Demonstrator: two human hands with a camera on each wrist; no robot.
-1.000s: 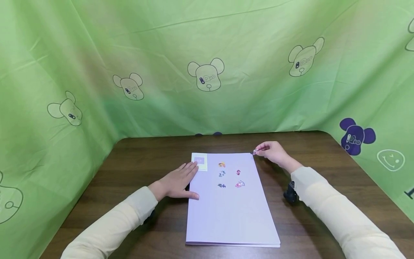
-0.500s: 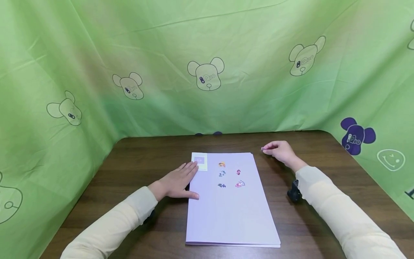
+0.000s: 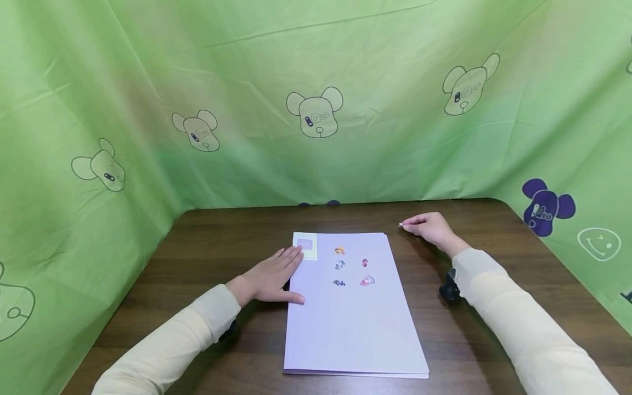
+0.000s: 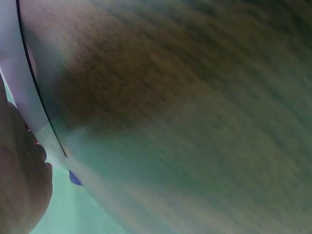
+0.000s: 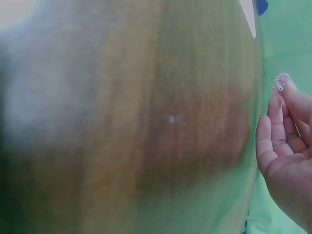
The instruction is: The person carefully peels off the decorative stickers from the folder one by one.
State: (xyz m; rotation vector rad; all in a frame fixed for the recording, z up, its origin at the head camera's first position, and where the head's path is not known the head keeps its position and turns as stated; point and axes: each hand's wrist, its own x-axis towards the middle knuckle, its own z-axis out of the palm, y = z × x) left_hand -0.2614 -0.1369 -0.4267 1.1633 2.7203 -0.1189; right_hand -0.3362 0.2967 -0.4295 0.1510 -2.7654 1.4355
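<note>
right hand [image 3: 432,228] pinches a tiny, whitish, dark-marked piece [image 5: 279,85]; left hand [image 3: 272,277] lies flat on paper [image 3: 350,329].

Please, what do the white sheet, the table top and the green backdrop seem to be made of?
White sheet: probably paper or card, matt, with flat, straight edges. Table top: wood or wood-look laminate, brown grain with a soft sheen. Green backdrop: likely printed fabric, since it shows creases and soft folds.

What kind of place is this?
Maybe a curtained-off craft corner: a brown table, green cloth with cartoon faces behind it, and white paper bearing little colorful pictures.
</note>
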